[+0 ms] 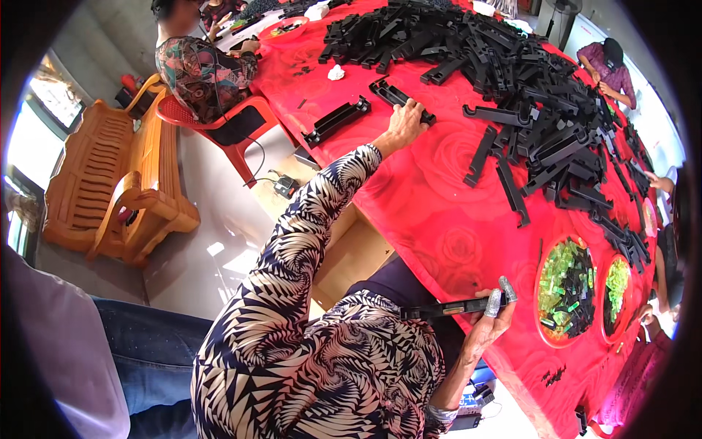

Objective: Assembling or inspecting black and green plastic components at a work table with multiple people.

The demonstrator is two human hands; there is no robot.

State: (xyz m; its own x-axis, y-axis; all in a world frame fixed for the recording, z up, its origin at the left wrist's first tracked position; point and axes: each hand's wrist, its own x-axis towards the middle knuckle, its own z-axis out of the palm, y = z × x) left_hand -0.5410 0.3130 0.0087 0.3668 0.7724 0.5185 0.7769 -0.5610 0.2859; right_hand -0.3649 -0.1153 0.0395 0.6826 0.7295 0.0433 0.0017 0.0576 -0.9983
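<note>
My left hand point(404, 126) reaches over the red tablecloth point(409, 197) and grips the near end of a long black plastic channel-shaped part point(387, 91). A similar black part point(336, 121) lies just left of it, near the table edge. Close to my body, my right hand point(488, 322) holds another long black plastic strip point(446, 308) by its right end, between thumb and fingers. Silver wrapping covers two of that hand's fingertips. A large heap of black plastic parts point(512, 73) spreads across the table ahead and to the right.
Two round trays point(542, 333) point(608, 338) at the right hold small green and black pieces. Crumpled white paper point(336, 72) lies beyond my left hand. A person point(208, 73) sits on a red chair point(241, 143) at the left, near a wooden bench point(95, 175). Others work along the right side.
</note>
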